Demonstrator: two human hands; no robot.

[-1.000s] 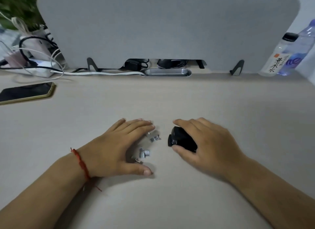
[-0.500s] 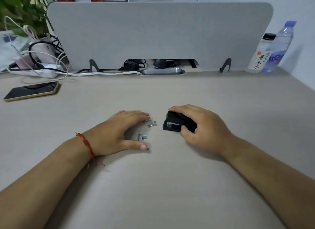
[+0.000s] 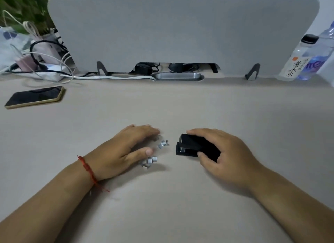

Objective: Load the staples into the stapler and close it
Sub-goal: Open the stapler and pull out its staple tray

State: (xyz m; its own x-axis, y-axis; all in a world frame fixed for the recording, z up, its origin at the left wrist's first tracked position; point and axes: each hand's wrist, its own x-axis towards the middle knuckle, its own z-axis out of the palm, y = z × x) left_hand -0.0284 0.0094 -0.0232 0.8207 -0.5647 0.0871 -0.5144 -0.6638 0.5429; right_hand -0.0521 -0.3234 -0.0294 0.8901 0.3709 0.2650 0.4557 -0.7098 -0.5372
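A small black stapler (image 3: 194, 147) lies on the beige desk (image 3: 162, 197), its front end pointing left. My right hand (image 3: 224, 156) is wrapped around its rear half, thumb on the near side and fingers over the top. Short silver staple strips lie between the hands: one cluster (image 3: 163, 144) near the fingertips of my left hand, another (image 3: 149, 162) just below its thumb. My left hand (image 3: 122, 150) rests palm down beside the staples with fingers spread, holding nothing. A red string bracelet sits on that wrist.
A grey divider screen (image 3: 180, 34) closes off the back of the desk. A phone (image 3: 35, 97) lies face up at the left. Cables and a power strip (image 3: 45, 70) sit at the back left, two bottles (image 3: 300, 61) at the back right.
My left thumb has drawn in, uncovering the lower staple cluster. My right hand keeps its hold on the stapler. The camera view has shifted slightly.
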